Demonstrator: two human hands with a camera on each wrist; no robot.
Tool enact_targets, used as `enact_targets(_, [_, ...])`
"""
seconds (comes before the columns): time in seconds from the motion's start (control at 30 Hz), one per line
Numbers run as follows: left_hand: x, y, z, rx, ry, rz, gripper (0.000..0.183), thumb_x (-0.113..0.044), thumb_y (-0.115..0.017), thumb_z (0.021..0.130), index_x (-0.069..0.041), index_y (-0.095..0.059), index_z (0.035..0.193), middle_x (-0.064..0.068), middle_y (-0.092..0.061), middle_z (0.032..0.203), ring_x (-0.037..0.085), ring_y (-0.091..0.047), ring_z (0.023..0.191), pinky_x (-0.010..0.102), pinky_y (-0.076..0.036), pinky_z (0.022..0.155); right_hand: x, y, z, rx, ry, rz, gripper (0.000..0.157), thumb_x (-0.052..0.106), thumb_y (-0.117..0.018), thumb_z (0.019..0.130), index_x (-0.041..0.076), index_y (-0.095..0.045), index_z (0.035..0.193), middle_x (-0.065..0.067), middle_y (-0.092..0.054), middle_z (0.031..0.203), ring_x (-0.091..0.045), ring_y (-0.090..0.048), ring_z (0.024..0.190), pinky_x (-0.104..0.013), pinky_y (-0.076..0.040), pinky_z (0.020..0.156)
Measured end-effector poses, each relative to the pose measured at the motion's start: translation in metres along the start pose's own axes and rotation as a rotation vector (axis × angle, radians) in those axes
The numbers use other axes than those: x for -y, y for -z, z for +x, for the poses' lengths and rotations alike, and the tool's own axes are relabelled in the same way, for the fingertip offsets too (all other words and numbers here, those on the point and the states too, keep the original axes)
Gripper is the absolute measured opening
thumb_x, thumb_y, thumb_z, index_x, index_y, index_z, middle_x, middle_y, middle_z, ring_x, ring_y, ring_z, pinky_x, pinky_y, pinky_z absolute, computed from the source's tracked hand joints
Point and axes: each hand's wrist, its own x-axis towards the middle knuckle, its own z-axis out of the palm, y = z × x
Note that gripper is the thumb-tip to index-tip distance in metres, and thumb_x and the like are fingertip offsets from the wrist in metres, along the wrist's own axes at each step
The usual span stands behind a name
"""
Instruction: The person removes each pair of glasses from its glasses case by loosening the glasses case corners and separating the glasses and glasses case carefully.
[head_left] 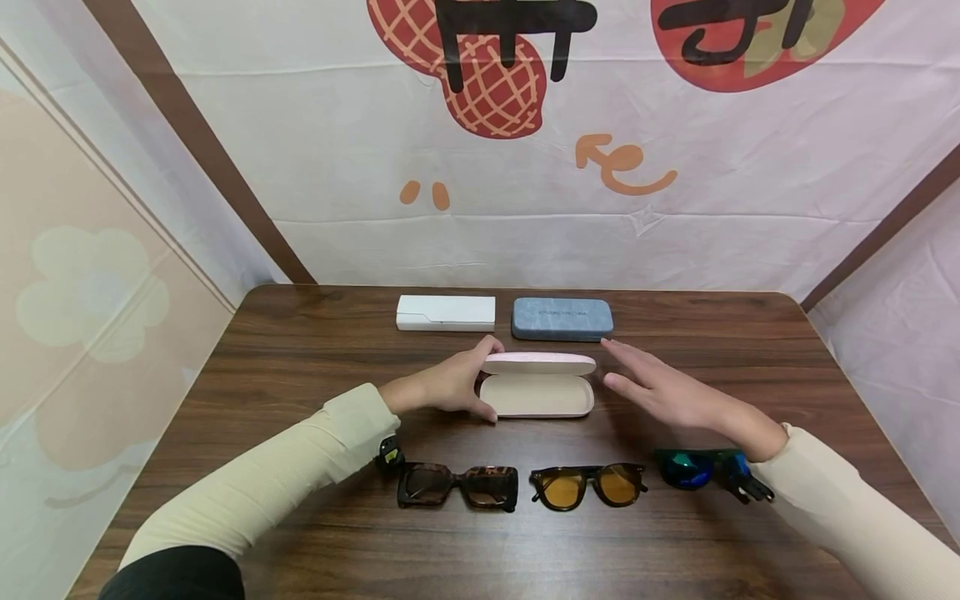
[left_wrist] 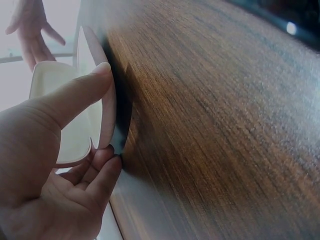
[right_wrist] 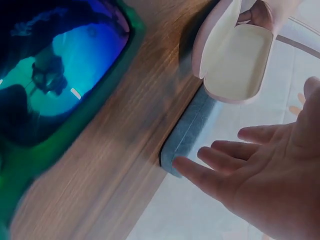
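Note:
A pink glasses case with a cream lining stands with its lid raised in the middle of the table. My left hand grips its left end; in the left wrist view the thumb lies across the front and the other fingers are at the back. Nothing is visible inside the case. My right hand hovers just right of it, fingers extended, holding nothing. In the right wrist view the pink case is apart from those fingers.
Behind the pink case lie a white case and a blue-grey case, both closed. In front sit tortoiseshell sunglasses, yellow-lensed glasses and green-framed mirrored sunglasses, partly behind the right wrist. A printed cloth hangs behind the table.

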Motion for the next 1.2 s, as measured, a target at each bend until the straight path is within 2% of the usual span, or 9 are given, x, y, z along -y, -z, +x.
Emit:
enact_targets(0.33, [0.0,0.0,0.001,0.002,0.004,0.024,0.087,-0.018,-0.095,0.073,-0.008,-0.034,0.134,0.014,-0.057,0.129,0.024,-0.062,0.111,0.038,-0.05,0.094,0.002,-0.008,0.018,-0.053,-0.038,0.041,0.066,0.045,-0.034,0.111,-0.002,-0.03,0.157,-0.028,-0.034,0.158,-0.046,-0.031,0.146,-0.062,-0.027,0.115])
enact_targets(0.6, [0.002,0.0,0.002,0.004,0.001,0.029,0.087,-0.018,-0.095,0.073,-0.008,-0.034,0.134,0.013,-0.057,0.129,0.023,-0.061,0.11,0.038,-0.05,0.095,0.002,-0.015,0.029,-0.067,-0.093,0.119,0.067,0.048,-0.031,0.111,-0.002,-0.035,0.155,-0.026,-0.041,0.155,-0.044,-0.038,0.143,-0.06,-0.031,0.114])
enact_targets(0.73, [0.002,0.0,0.002,0.003,-0.005,0.022,0.086,-0.018,-0.095,0.073,-0.008,-0.034,0.134,0.014,-0.057,0.129,0.023,-0.062,0.111,0.038,-0.05,0.095,0.002,-0.019,0.033,-0.048,-0.141,0.204,0.072,0.052,-0.031,0.11,-0.004,-0.032,0.156,-0.026,-0.039,0.156,-0.044,-0.039,0.142,-0.057,-0.041,0.108])
enact_targets(0.9, [0.001,-0.001,0.001,0.005,-0.011,0.011,0.086,-0.016,-0.094,0.073,-0.007,-0.034,0.134,0.016,-0.056,0.129,0.027,-0.064,0.113,0.038,-0.051,0.096,0.003,-0.024,0.041,-0.008,-0.183,0.332,0.074,0.052,-0.033,0.11,-0.004,-0.028,0.157,-0.03,-0.036,0.156,-0.046,-0.044,0.138,-0.047,-0.056,0.09])
enact_targets(1.03, [0.0,-0.001,0.001,0.005,-0.013,0.009,0.086,-0.015,-0.094,0.074,-0.006,-0.034,0.134,0.017,-0.056,0.129,0.028,-0.064,0.113,0.038,-0.051,0.096,0.005,-0.027,0.046,-0.002,-0.19,0.333,0.069,0.048,-0.035,0.11,-0.003,-0.033,0.156,-0.031,-0.041,0.152,-0.046,-0.048,0.134,-0.044,-0.058,0.085])
enact_targets(1.2, [-0.001,-0.001,0.001,0.003,-0.014,0.013,0.084,-0.013,-0.093,0.074,-0.006,-0.034,0.134,0.017,-0.056,0.129,0.028,-0.064,0.112,0.038,-0.051,0.095,0.004,-0.028,0.051,0.003,-0.174,0.36,0.056,0.041,-0.038,0.111,0.003,-0.044,0.152,-0.028,-0.048,0.147,-0.043,-0.055,0.127,-0.045,-0.059,0.083])
